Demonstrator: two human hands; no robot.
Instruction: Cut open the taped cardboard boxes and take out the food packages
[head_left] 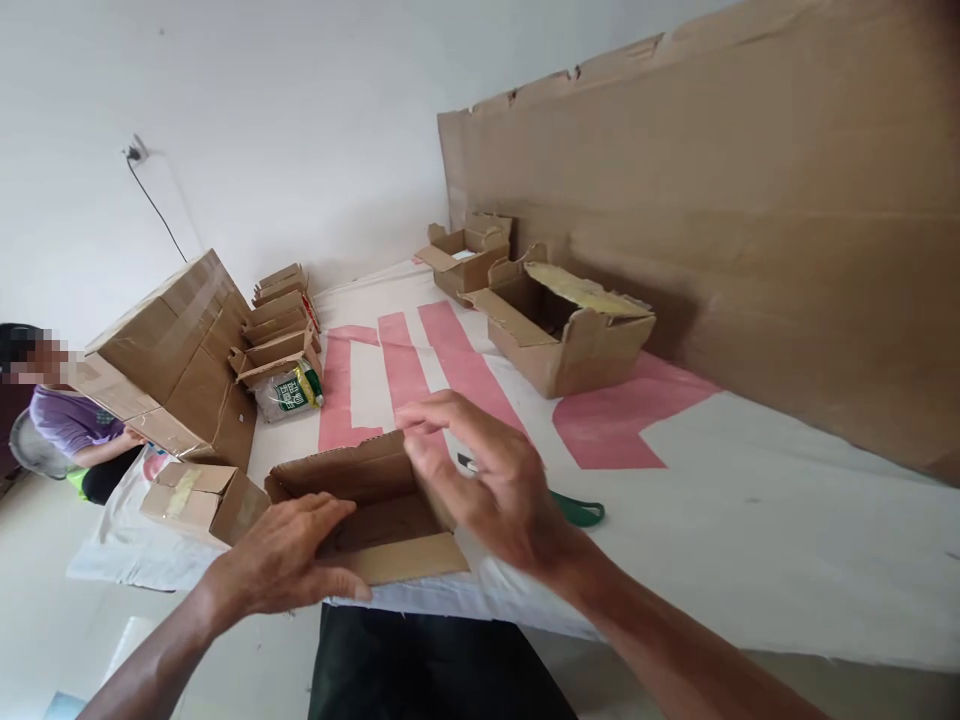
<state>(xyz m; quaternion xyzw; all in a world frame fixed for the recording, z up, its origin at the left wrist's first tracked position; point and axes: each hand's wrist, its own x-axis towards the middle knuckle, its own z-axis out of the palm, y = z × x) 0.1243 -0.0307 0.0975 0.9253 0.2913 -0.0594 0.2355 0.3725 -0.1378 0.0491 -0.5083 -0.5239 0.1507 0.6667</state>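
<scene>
My left hand (pixel 289 555) lies flat on the near flap of the small open carton (pixel 360 510), fingers spread, clasping nothing; my right hand (pixel 487 480) hovers just over the carton's right wall, fingers loosely curled, its grip open and empty; the carton sits at the near edge of the desk (pixel 750 520), top open, flaps unfolded, nothing visible inside, so by my reckoning it is shaped but not yet filled or closed. A green strap-like thing (pixel 581 512) lies just beside my right hand; farther back stand two more open cartons (pixel 570 340), and to the left a large taped box (pixel 176 350) with a stack of flattened cartons (pixel 281 310). The desk wears a white cloth with pink lettering; a tall cardboard sheet (pixel 712 200) leans along the right; white wall behind; another person (pixel 67 420) sits far left.
</scene>
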